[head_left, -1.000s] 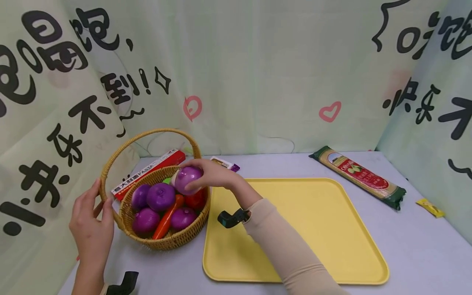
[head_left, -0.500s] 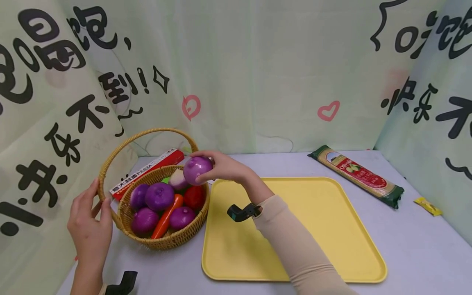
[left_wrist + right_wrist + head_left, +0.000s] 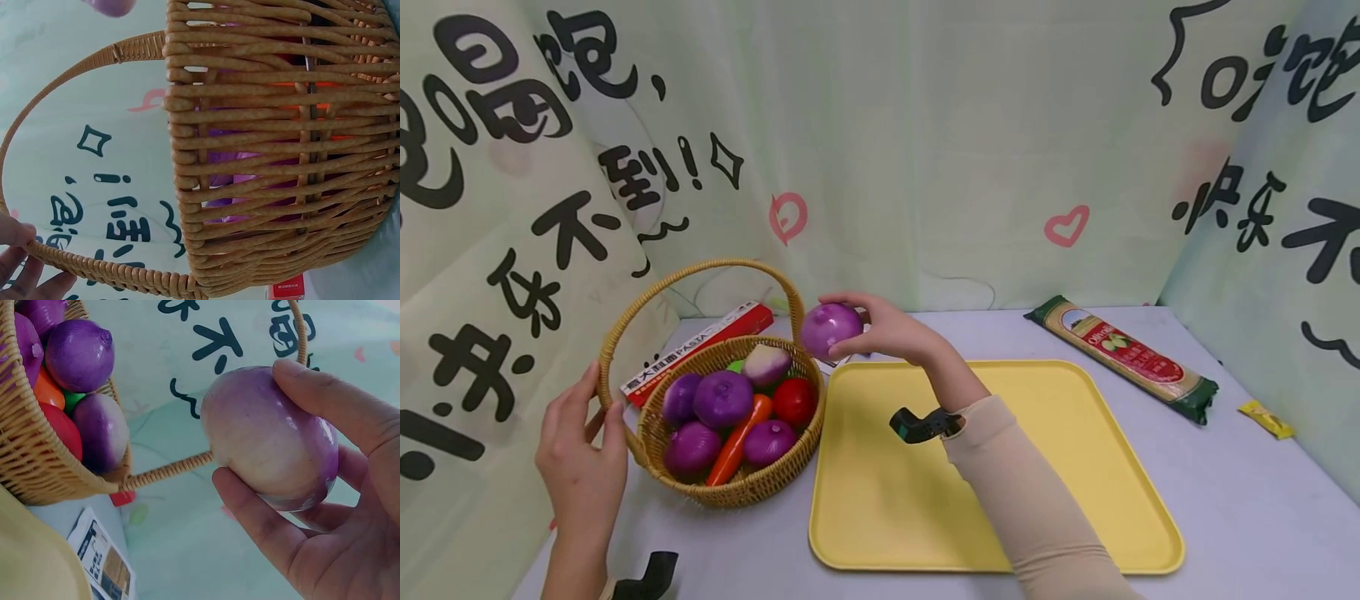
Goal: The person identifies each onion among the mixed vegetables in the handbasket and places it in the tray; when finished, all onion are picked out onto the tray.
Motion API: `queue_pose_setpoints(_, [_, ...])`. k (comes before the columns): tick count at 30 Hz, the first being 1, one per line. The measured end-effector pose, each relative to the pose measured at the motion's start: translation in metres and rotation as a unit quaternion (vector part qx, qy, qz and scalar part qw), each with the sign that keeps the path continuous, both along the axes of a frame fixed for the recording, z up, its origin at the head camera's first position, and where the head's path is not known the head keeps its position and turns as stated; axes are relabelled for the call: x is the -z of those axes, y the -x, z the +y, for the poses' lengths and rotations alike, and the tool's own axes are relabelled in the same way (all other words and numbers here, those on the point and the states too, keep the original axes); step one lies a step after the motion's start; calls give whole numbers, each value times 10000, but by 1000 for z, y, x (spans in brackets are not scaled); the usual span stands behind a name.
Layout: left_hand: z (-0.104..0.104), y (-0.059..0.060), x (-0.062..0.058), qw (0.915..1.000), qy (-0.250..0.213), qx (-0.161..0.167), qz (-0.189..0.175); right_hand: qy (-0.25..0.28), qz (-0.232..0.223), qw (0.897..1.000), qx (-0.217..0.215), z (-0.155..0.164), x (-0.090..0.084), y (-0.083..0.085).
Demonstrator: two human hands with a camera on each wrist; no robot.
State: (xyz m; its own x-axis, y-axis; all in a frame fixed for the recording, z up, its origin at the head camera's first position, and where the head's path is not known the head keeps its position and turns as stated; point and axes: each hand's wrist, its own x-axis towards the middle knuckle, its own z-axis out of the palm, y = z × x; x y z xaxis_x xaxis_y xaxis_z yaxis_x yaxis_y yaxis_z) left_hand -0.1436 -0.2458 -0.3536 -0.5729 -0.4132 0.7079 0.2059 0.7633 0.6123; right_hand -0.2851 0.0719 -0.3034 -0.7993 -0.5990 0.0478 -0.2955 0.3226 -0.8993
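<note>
A person's right hand holds a purple onion in the air just beside the wicker basket, above its right rim and at the near-left corner of the yellow tray. The forearm, in a beige sleeve, rises from the lower edge across the tray, the wrist bent back toward the basket. From the right wrist, thumb and fingers are curled round the onion, clamped on it from both sides, with its pale underside showing.

The left hand stands upright at the basket's left side, where the handle meets the rim; its fingertips touch the handle's base, the fingers nearly straight and slightly apart. The left wrist view cuts off most of that hand.

Inside the basket lie more purple onions, a carrot, a red tomato and a purple-and-white turnip; a green item beneath them is too hidden to name. A red pasta box behind the basket is partly covered by it. A packet of spaghetti lies well to the basket's right, beyond the tray.
</note>
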Motion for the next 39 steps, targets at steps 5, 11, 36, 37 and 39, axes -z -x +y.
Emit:
queue_pose_setpoints(5, [0,0,0,10000,-30,6,1,188,75,9996,188,12,1,1])
queue_pose_setpoints(11, [0,-1,0,10000,-42,49,46,302,209,9984,431,26,2,2])
queue_pose_setpoints(36, [-1,0,3,10000,13,58,58,777,258,9941,716,55,41,8])
queue_pose_setpoints(37, [-1,0,3,10000,14,55,53,784,234,9940,728,55,44,9])
queue_pose_setpoints(39, [-1,0,2,10000,4,50,41,774,173,9940,755,55,51,10])
